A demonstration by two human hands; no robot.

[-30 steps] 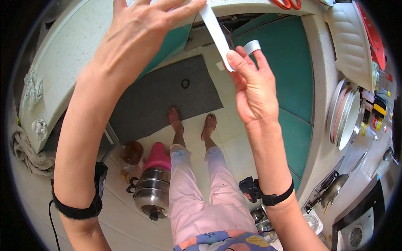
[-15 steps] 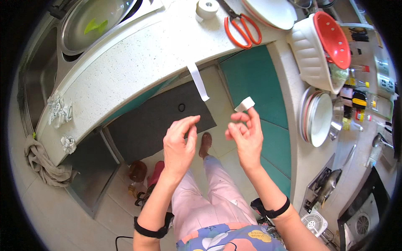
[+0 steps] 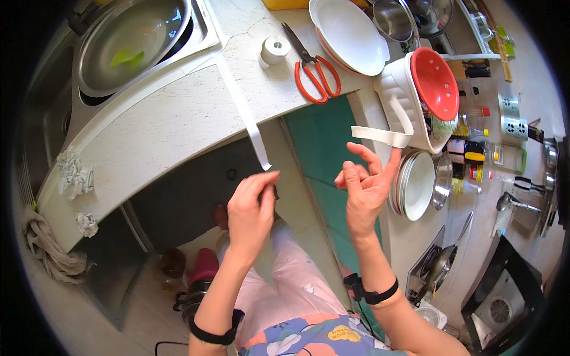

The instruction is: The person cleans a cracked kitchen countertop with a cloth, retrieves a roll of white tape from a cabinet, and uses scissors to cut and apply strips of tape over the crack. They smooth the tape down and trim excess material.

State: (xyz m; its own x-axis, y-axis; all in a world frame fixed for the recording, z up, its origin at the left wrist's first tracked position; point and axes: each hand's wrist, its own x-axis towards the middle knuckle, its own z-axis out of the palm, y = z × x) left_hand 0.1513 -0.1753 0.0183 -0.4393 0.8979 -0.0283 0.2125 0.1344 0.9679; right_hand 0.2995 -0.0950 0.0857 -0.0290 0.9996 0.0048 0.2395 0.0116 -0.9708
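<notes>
A strip of white tape (image 3: 238, 98) runs from near the sink over the counter edge, its free end hanging down. Close beside that end is my left hand (image 3: 249, 207), fingers loosely curved with a small gap to the thumb and nothing visible in them. Another piece of white tape (image 3: 380, 135), bent into a hook shape, clings to the raised index fingertip of my right hand (image 3: 363, 199). The other fingers of that hand are spread or half bent. On the counter stand a white tape roll (image 3: 275, 50) and red-handled scissors (image 3: 317, 74), partly opened.
At the left, a metal basin (image 3: 95, 71) holding water and a green leaf sits in the sink. White plates (image 3: 350, 35), a white basket (image 3: 398, 89) with a red colander (image 3: 436, 83), and stacked bowls (image 3: 418, 187) line the right. Crumpled white wads (image 3: 87, 224) and a cloth (image 3: 50, 249) lie left.
My right hand has risen slightly rightward, and the tape on its fingertip now shows as a long curled strip. My left hand is nearer the hanging tape end. The view has shifted.
</notes>
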